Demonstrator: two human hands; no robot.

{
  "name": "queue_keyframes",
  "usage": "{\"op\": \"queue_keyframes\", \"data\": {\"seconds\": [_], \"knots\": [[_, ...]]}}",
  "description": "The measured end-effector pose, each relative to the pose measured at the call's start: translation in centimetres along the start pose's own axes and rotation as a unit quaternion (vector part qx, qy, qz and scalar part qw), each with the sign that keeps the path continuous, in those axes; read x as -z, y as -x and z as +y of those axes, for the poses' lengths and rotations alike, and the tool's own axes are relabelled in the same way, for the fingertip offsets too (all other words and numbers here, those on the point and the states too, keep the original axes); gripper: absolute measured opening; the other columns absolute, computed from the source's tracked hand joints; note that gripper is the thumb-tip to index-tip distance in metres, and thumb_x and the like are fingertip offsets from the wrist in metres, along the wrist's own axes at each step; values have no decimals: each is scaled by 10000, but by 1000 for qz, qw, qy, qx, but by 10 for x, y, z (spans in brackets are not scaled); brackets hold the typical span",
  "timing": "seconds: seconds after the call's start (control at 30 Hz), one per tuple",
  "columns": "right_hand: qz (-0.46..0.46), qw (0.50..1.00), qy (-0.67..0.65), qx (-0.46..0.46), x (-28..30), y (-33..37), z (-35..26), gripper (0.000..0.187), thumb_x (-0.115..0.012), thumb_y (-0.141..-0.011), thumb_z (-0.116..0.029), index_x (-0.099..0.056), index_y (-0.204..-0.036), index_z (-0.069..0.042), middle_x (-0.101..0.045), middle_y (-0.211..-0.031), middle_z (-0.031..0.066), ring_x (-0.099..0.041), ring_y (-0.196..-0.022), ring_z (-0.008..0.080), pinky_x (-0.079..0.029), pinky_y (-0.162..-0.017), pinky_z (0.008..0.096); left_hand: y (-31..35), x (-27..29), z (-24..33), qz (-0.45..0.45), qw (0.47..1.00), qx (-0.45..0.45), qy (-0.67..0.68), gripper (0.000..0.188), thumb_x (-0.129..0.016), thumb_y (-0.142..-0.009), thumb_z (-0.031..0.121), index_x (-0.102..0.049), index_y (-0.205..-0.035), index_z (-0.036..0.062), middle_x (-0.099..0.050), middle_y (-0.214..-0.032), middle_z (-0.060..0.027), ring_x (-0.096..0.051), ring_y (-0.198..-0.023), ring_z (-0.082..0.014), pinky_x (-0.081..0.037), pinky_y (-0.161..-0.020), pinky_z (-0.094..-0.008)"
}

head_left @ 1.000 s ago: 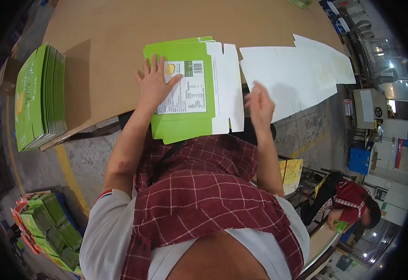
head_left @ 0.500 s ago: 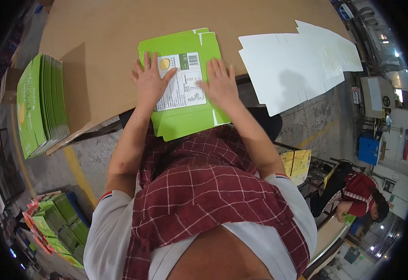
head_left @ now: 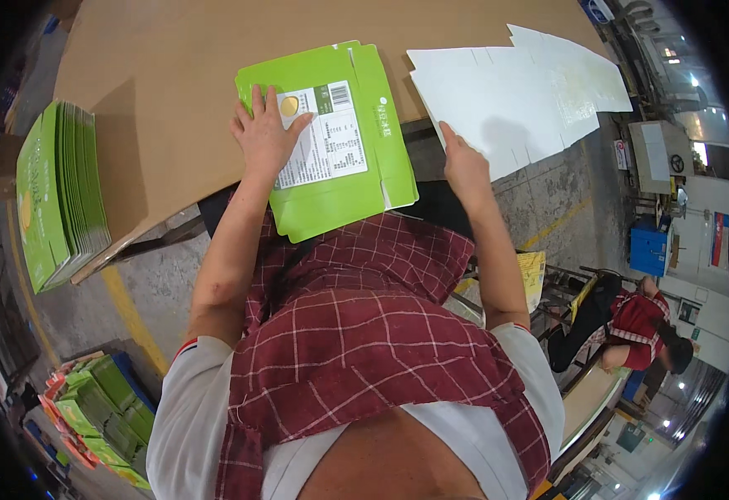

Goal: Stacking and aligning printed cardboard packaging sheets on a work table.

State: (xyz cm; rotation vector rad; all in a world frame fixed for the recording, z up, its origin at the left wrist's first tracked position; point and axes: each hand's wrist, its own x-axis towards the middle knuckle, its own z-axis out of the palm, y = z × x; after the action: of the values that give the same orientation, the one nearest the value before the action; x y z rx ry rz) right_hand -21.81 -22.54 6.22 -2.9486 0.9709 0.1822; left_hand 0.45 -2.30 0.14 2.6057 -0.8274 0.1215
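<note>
The left hand (head_left: 264, 137) lies palm down with fingers spread on the left part of a flat green folding carton (head_left: 327, 133), pressing against it rather than gripping. That carton lies at the near edge of the brown tabletop (head_left: 323, 21), directly in front of the person, its near end jutting out over the maroon checked apron (head_left: 373, 358). A white printed label panel (head_left: 344, 142) with a barcode faces up, partly under the left thumb, and a folded-over green flap runs down the right side.

The right hand (head_left: 469, 167) is at the near left edge of the white cardboard blanks (head_left: 514, 100), index finger extended along it and the other fingers curled; whether it grasps that edge cannot be told. The blanks fan out toward the far right, white side up, with notched edges.

At the left end of the table stands a tight row of green cartons (head_left: 60, 192). Farther down on the near left are piled green packages (head_left: 106, 408). A co-worker in red (head_left: 631, 333) bends over on the near right, and a blue box (head_left: 649, 248) sits beyond
</note>
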Motion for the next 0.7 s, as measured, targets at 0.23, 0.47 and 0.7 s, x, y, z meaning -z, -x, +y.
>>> {"op": "queue_keyframes", "data": {"seconds": [0.23, 0.47, 0.7], "knots": [[237, 791, -563, 18, 102, 44, -26, 342, -420, -816, -39, -511, -1145, -27, -625, -873, 86, -580, -689, 152, -466, -639, 266, 2, 11, 3, -23, 1000, 9, -3, 733, -513, -750, 545, -355, -1271, 55, -257, -1367, -132, -156, -1280, -334, -155, -916, -631], [3, 658, -738, -148, -9, 0, -28, 293, -451, -825, -62, -525, -1092, 33, -572, -1002, 126, -573, -861, 171, -506, -664, 263, -6, 5, -7, -63, 981, 57, 176, 700, -400, -800, 563, -326, -1293, 72, -274, -1354, -160, -142, -1280, -354, -89, -965, -590], [-130, 819, -559, 7, 0, -2, -86, 298, -441, -851, -113, -516, -1115, 4, -587, -860, 97, -566, -708, 116, -507, -564, 245, -9, 17, -11, -29, 983, 14, 182, 760, -509, -752, 542, -285, -1311, 78, -226, -1360, -187, -204, -1249, -384, -148, -956, -575]]}}
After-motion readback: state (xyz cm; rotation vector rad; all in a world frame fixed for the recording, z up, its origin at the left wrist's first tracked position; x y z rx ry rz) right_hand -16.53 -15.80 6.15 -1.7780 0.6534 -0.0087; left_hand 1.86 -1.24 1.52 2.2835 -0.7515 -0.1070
